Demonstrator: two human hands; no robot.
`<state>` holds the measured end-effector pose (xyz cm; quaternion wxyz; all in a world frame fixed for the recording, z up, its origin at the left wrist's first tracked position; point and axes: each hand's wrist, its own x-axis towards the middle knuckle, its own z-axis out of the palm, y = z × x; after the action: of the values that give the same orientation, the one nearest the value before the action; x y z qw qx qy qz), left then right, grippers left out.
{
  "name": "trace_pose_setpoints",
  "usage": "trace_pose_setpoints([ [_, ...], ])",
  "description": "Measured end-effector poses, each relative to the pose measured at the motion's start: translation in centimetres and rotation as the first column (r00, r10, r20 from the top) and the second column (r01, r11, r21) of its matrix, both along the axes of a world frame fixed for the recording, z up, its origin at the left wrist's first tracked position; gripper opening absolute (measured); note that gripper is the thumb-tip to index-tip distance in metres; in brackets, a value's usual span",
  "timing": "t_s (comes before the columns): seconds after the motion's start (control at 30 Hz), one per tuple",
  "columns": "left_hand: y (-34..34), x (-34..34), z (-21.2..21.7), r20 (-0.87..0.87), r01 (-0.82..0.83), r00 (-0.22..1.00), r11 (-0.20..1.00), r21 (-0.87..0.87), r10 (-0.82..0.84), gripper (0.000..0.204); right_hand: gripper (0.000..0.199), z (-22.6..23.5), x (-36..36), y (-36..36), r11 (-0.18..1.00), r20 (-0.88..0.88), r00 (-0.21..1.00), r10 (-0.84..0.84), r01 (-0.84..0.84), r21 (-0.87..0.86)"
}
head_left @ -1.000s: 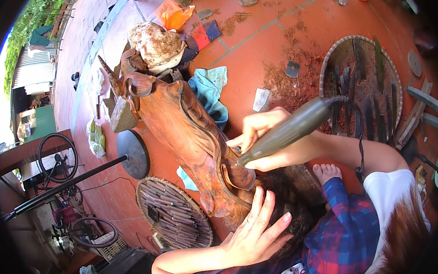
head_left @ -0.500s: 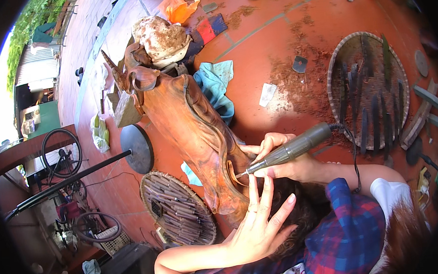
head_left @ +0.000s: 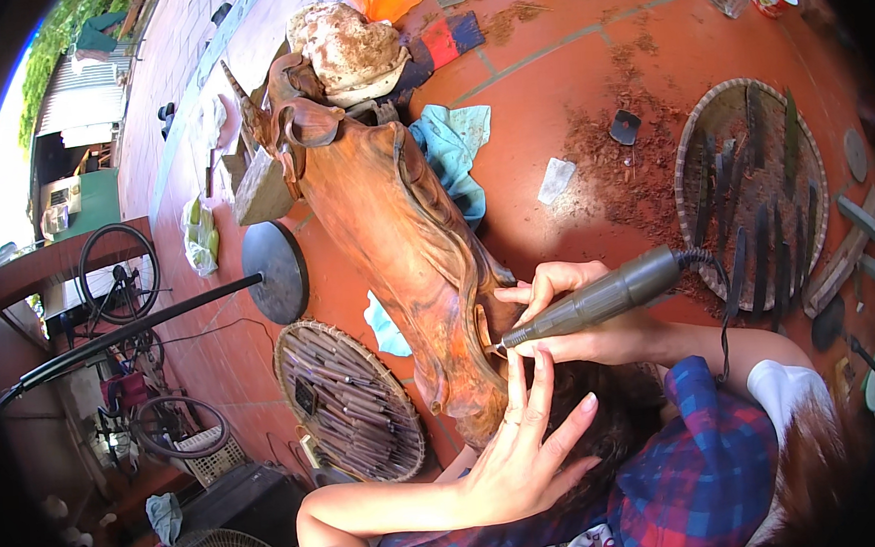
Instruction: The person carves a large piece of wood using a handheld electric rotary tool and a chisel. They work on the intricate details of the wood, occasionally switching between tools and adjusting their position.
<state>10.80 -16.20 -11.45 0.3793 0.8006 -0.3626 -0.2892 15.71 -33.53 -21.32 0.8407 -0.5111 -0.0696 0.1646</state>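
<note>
A large reddish-brown wood carving [head_left: 378, 202] with flowing folds lies slantwise across the middle. My right hand [head_left: 602, 342] grips a dark grey rotary carving handpiece [head_left: 599, 299], whose cord trails off to the right. Its metal tip meets the carving, or nearly so, at a curved fold near the lower end. My left hand [head_left: 520, 469] has its fingers stretched out and apart, with fingertips up against the handpiece's tip and the wood beside it. Dark hair and the plaid clothing [head_left: 684, 449] hide what lies below the carving's near end.
Left of the carving, a round basket [head_left: 281, 368] holds several chisel-like tools. At the right, another woven tray [head_left: 684, 158] carries dark flat files. A teal cloth [head_left: 460, 152], a stained white bundle [head_left: 344, 54] and wood shavings [head_left: 631, 161] lie on the red floor. A black stand base [head_left: 275, 271] is near.
The whole view has shifted slightly, so floor items sit a little lower and farther right. The right hand keeps the handpiece at the same fold, and the left fingers stay beside it.
</note>
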Motion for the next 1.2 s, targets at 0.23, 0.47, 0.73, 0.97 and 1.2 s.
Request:
trace_pose_setpoints([
  [0.23, 0.0, 0.7, -1.3, 0.069, -0.027, 0.997, 0.998, -0.050, 0.030, 0.095, 0.017, -0.2, -0.1, 0.4, 0.990, -0.145, 0.985, -0.090, 0.104, 0.096],
  [0.47, -0.2, 1.3, -1.4, 0.077, -0.026, 0.997, 0.999, -0.030, 0.029, 0.091, 0.015, -0.6, -0.8, 1.2, 0.971, -0.276, 0.952, -0.135, 0.183, 0.155],
  [0.73, 0.1, 0.3, -0.3, -0.002, 0.001, 1.000, 1.000, -0.015, -0.001, 0.090, 0.017, -1.2, -0.6, 0.5, 0.989, -0.117, 0.993, -0.019, 0.036, 0.145],
  [0.97, 0.3, 0.8, -0.8, 0.048, -0.034, 0.998, 0.998, -0.053, 0.036, 0.094, 0.017, 0.0, -0.2, 0.6, 0.989, -0.227, 0.972, -0.055, 0.085, 0.124],
  [1.2, -0.1, 1.7, -0.9, 0.079, -0.045, 0.996, 0.999, 0.015, 0.044, 0.089, 0.017, -0.4, -0.5, 0.9, 0.977, -0.293, 0.949, -0.116, 0.161, 0.137],
])
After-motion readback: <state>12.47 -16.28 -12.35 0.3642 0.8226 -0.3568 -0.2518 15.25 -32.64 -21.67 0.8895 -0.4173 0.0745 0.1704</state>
